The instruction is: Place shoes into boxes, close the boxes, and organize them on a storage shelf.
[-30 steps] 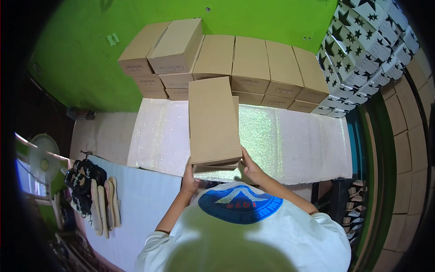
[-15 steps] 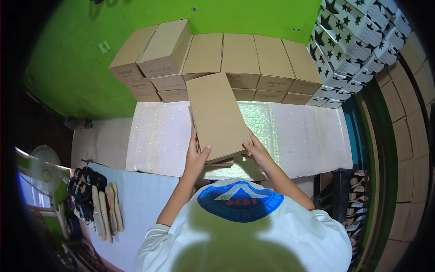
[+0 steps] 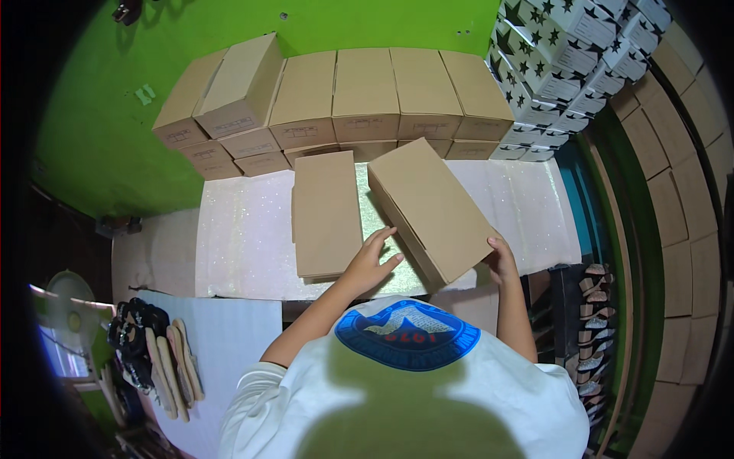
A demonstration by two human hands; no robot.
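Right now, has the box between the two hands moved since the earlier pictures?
Yes. Judged against the stacked boxes along the green wall, the held box has moved right, and its far end has turned left.

My one view comes from the left of two fisheye cameras on the wearer's head. From there I look down and forward: the white shirt [image 3: 520, 394] fills the lower middle of the frame, the hands [image 3: 370, 264] are near, around its center, the table [image 3: 243, 229] spreads beneath and beyond them, and the green wall [image 3: 382, 23] crosses the top. Straight edges bow toward the dark rim, most plainly at far right.
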